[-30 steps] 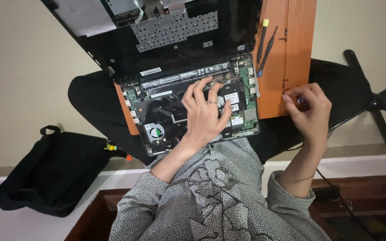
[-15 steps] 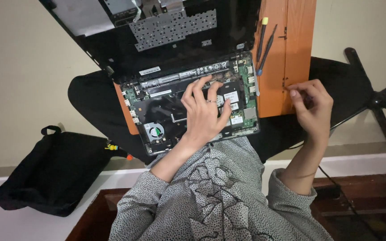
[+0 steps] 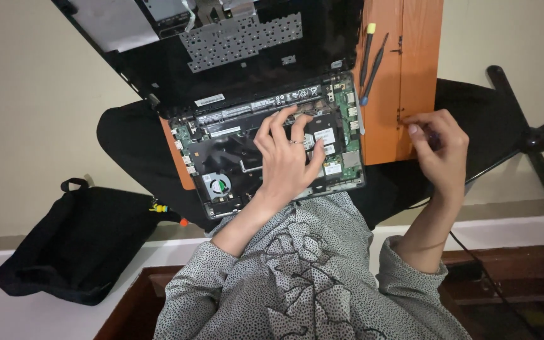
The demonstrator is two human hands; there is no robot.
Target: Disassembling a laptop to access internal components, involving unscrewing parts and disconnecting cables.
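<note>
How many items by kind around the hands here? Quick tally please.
Opened laptop: 1
Hand tools on the orange board: 2, a yellow-tipped one and a dark one
Black bag: 1
Chair base: 1
Total: 6, board included
The left hand rests on the laptop's insides; the right hand is at the board's edge.

White labels [image 3: 324,136] on laptop board [image 3: 221,157]

The opened laptop [image 3: 266,151], circuit board and round fan bared, lies flat under my left hand [image 3: 288,160], well left of my right hand [image 3: 439,148].
</note>
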